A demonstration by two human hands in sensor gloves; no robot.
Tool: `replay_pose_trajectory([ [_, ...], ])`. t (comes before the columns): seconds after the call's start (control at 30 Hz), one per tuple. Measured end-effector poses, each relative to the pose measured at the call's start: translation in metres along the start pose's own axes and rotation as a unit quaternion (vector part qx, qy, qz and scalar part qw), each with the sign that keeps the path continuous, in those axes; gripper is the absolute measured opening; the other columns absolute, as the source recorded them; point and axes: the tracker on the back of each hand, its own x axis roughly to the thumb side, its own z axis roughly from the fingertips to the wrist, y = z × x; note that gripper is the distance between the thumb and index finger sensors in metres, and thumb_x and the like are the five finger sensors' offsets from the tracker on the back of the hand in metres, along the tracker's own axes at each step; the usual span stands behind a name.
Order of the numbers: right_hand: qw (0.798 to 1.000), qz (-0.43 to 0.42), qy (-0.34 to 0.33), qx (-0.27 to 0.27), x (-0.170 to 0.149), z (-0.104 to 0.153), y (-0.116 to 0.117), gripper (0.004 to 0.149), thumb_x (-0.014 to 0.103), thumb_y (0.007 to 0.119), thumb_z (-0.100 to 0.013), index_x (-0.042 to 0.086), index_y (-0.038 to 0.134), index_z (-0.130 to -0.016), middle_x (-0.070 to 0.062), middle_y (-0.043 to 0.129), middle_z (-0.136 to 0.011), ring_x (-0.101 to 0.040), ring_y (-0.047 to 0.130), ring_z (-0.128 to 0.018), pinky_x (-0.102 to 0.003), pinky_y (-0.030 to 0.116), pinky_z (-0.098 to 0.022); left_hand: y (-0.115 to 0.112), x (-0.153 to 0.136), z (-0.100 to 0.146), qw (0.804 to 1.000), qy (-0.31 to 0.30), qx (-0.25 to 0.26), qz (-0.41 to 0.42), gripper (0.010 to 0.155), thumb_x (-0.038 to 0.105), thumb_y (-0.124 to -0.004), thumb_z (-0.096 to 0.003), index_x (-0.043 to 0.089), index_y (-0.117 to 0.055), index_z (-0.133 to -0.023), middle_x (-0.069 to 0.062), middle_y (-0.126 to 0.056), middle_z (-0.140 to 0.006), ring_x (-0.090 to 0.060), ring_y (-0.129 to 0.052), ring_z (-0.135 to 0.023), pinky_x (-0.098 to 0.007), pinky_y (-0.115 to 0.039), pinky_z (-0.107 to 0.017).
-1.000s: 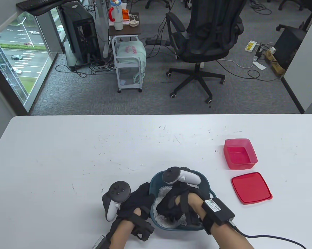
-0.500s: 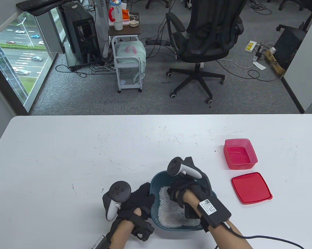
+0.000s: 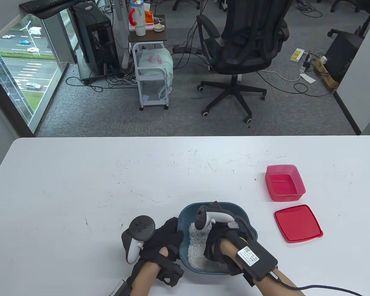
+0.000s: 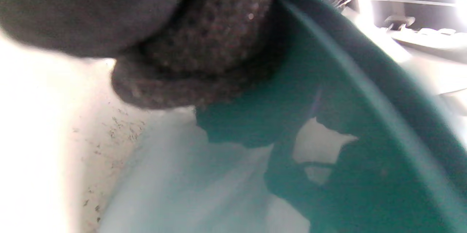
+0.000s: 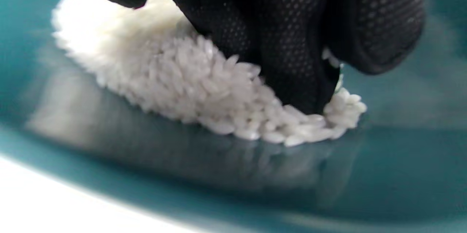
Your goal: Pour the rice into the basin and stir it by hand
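Reaching down into the teal basin (image 3: 185, 215) near the front edge of the white tabletop (image 3: 80, 185), right hand (image 3: 217, 243) plunged among the white rice (image 3: 195, 249), black gloved fingers (image 5: 292, 43) curled downward with tips buried in the grains, nothing pinched or gripped. Heaped against those fingers in the right wrist view, rice (image 5: 182, 76) piled on the basin floor (image 5: 401, 145). Strapped over the back of that hand, white tracker (image 3: 215, 215) tilted above the bowl. Pressed against the basin's outer left wall, left hand (image 3: 164, 237), fingers (image 4: 197, 50) curled over the rim (image 4: 328, 28) and holding the basin (image 4: 365, 152) in place. Set well off to the right on the tabletop, empty red container (image 3: 285, 182), and just in front of it, apart from it, flat red lid (image 3: 297, 223). Left bare of grains, the basin's far inner wall.
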Motion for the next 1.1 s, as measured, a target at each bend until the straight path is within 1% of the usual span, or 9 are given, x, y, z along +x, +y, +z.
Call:
replay_pose_trajectory([
  [0.07,0.997,-0.023,-0.069,0.009,0.006,0.000,-0.002,0.066,0.043,0.076,-0.034,-0.010,0.091,-0.069,-0.031,0.107,-0.049,-0.046,0.109,-0.029,-0.057,0.086,-0.020,0.000,0.000,0.000,1.000,0.000,0.000,-0.001,0.065,0.026,-0.085,-0.0466,-0.003,-0.066,-0.101,-0.032,-0.083,-0.090,-0.015,-0.111,-0.011,-0.026,-0.100,0.000],
  [0.13,0.985,-0.088,-0.142,0.032,0.007,-0.002,-0.004,0.066,0.042,0.076,-0.034,-0.007,0.086,-0.076,-0.030,0.103,-0.061,-0.049,0.106,-0.043,-0.060,0.084,-0.029,0.000,0.000,0.000,1.000,-0.001,-0.001,0.001,0.065,0.027,-0.085,-0.0466,-0.003,-0.066,-0.102,-0.032,-0.083,-0.090,-0.016,-0.111,-0.011,-0.026,-0.100,0.000],
  [0.23,0.953,-0.208,-0.212,0.067,0.006,-0.008,-0.007,0.069,0.040,0.073,-0.037,-0.008,0.069,-0.087,-0.036,0.076,-0.085,-0.057,0.083,-0.069,-0.067,0.070,-0.045,0.000,0.000,0.000,1.000,-0.006,-0.005,0.000,0.066,0.027,-0.085,-0.0467,-0.003,-0.065,-0.102,-0.032,-0.082,-0.091,-0.016,-0.110,-0.011,-0.027,-0.100,0.000],
  [0.33,0.955,-0.219,-0.200,0.002,0.002,-0.007,-0.022,0.073,0.041,0.072,-0.038,-0.003,0.055,-0.094,-0.033,0.056,-0.095,-0.055,0.065,-0.083,-0.069,0.060,-0.053,0.000,0.000,0.000,1.000,-0.010,-0.007,-0.001,0.066,0.026,-0.086,-0.0468,-0.004,-0.065,-0.102,-0.033,-0.082,-0.091,-0.016,-0.110,-0.011,-0.027,-0.100,0.000],
  [0.43,0.968,-0.189,-0.144,-0.075,-0.003,-0.007,-0.035,0.071,0.041,0.071,-0.039,0.002,0.054,-0.096,-0.028,0.052,-0.098,-0.053,0.059,-0.087,-0.070,0.055,-0.056,0.000,0.001,0.000,1.000,-0.013,-0.009,-0.002,0.066,0.026,-0.086,-0.0469,-0.003,-0.065,-0.102,-0.033,-0.082,-0.091,-0.016,-0.111,-0.011,-0.027,-0.100,-0.001],
  [0.63,0.987,-0.074,0.021,-0.138,-0.012,-0.001,-0.043,0.065,0.040,0.072,-0.039,0.002,0.067,-0.092,-0.027,0.070,-0.092,-0.050,0.076,-0.078,-0.067,0.064,-0.052,0.000,0.001,-0.001,1.000,-0.012,-0.008,-0.003,0.066,0.026,-0.086,-0.0466,-0.004,-0.066,-0.102,-0.033,-0.083,-0.090,-0.016,-0.111,-0.011,-0.027,-0.100,-0.001],
  [0.77,0.987,0.012,0.111,-0.118,-0.018,0.003,-0.034,0.067,0.041,0.072,-0.038,-0.001,0.068,-0.091,-0.031,0.072,-0.089,-0.050,0.084,-0.072,-0.062,0.072,-0.046,0.000,0.001,-0.001,1.000,-0.012,-0.005,-0.002,0.065,0.026,-0.086,-0.0466,-0.004,-0.066,-0.101,-0.033,-0.083,-0.090,-0.016,-0.111,-0.011,-0.027,-0.100,0.000],
  [0.93,0.986,0.041,0.135,-0.093,-0.024,0.006,-0.023,0.067,0.040,0.073,-0.037,-0.009,0.077,-0.082,-0.036,0.088,-0.074,-0.048,0.100,-0.051,-0.058,0.082,-0.032,0.000,0.000,0.000,1.000,-0.014,0.008,-0.002,0.064,0.025,-0.087,-0.0458,-0.004,-0.069,-0.100,-0.033,-0.085,-0.088,-0.016,-0.111,-0.009,-0.026,-0.100,0.001],
  [1.1,0.993,0.033,0.108,-0.021,-0.020,0.003,-0.008,0.068,0.041,0.076,-0.034,-0.016,0.088,-0.068,-0.037,0.102,-0.054,-0.046,0.109,-0.029,-0.057,0.087,-0.017,-0.001,0.000,0.000,1.000,-0.011,0.009,-0.001,0.065,0.025,-0.087,-0.0458,-0.005,-0.068,-0.100,-0.033,-0.085,-0.088,-0.016,-0.111,-0.009,-0.027,-0.101,0.001],
])
